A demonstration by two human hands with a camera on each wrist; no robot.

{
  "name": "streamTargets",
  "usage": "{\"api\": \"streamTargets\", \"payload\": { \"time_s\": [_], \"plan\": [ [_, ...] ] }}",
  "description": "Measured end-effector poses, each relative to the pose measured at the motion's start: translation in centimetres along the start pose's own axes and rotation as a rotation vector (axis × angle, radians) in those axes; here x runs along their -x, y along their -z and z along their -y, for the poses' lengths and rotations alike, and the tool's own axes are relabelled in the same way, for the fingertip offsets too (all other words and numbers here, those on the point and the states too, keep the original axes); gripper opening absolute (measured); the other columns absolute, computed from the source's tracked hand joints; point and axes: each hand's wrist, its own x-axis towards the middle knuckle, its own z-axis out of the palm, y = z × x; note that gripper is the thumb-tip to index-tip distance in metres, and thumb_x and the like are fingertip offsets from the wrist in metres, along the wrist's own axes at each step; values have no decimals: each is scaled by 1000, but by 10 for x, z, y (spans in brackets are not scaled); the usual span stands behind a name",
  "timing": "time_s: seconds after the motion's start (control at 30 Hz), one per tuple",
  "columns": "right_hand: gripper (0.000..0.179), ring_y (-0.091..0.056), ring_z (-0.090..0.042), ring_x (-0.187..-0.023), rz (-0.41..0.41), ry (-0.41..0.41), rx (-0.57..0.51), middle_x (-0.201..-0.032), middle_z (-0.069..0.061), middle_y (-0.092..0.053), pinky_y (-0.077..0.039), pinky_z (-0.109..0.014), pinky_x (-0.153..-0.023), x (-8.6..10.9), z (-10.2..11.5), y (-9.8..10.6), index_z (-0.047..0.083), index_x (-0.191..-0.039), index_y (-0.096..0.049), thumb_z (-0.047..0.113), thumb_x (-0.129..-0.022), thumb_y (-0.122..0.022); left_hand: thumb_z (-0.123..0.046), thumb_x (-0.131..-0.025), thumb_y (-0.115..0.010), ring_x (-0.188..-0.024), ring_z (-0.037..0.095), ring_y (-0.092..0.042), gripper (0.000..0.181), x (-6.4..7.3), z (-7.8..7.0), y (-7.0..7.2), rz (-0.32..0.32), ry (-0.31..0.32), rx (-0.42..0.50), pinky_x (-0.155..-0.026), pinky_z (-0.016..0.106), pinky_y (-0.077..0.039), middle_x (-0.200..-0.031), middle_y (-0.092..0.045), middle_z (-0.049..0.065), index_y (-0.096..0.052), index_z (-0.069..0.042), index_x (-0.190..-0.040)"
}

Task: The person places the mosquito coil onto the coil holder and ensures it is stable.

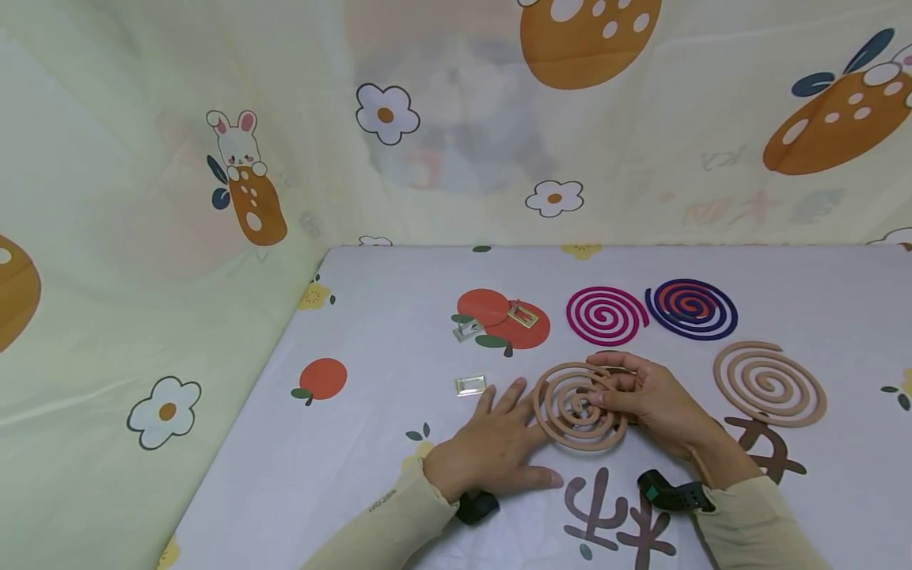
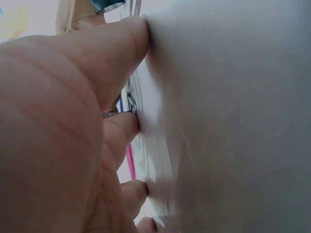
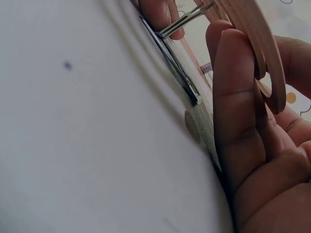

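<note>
My right hand [image 1: 659, 408] pinches a tan mosquito coil [image 1: 580, 405] near its centre, thumb on top and fingers at its far edge and below. In the right wrist view, the coil [image 3: 265, 43] is tilted above the table. A thin metal prong rises from a flat metal coil stand [image 3: 180, 70] and reaches the coil; whether it is through the centre, I cannot tell. My left hand [image 1: 495, 447] lies palm down with fingers spread and fingertips on the table. Its index finger runs under the coil's left edge, and a fingertip touches the stand.
A pink coil [image 1: 606, 317], a blue-and-red coil [image 1: 691, 309] and another tan coil [image 1: 773, 385] lie behind and right. Small metal stands lie left: a gold one [image 1: 523, 315], a silver one [image 1: 468, 329] and a flat one [image 1: 470, 385] near the left fingertips.
</note>
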Motion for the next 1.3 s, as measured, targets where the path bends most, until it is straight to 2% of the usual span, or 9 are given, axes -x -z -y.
{"api": "streamTargets", "payload": {
  "time_s": [0.27, 0.43, 0.63, 1.3],
  "plan": [
    [56, -73, -14, -80, 27, -14, 5, -95, -6, -77, -59, -27, -65, 1, 4, 1, -8, -144, -41, 0, -97, -71, -73, -95, -54, -162, 30, -4, 84, 0, -1, 1, 6, 11, -1, -125, 62, -14, -176, -11, 1, -20, -42, -165],
    [59, -73, -14, -83, 9, -22, 37, -93, -5, -76, -60, -28, -67, 0, 5, 1, -8, -145, -42, 2, -96, -72, -74, -96, -52, -162, 31, -5, 84, 0, -1, 0, -8, 2, -25, -125, 62, -14, -176, -11, 1, -18, -42, -166],
    [60, -73, -14, -85, 28, -14, 27, -94, -6, -76, -60, -28, -68, 1, 4, 1, -10, -146, -39, 0, -97, -71, -74, -96, -52, -162, 30, -4, 84, 0, -1, 0, 0, 9, -21, -126, 61, -13, -176, -11, 1, -18, -42, -166],
    [62, -71, -13, -77, 50, -15, 65, -91, -7, -75, -59, -28, -67, -1, 3, 0, -10, -147, -39, 2, -96, -73, -75, -95, -52, -162, 29, -3, 85, -1, 1, -1, 3, 11, -17, -126, 61, -12, -176, -8, 0, -17, -42, -166]
  ]
}}
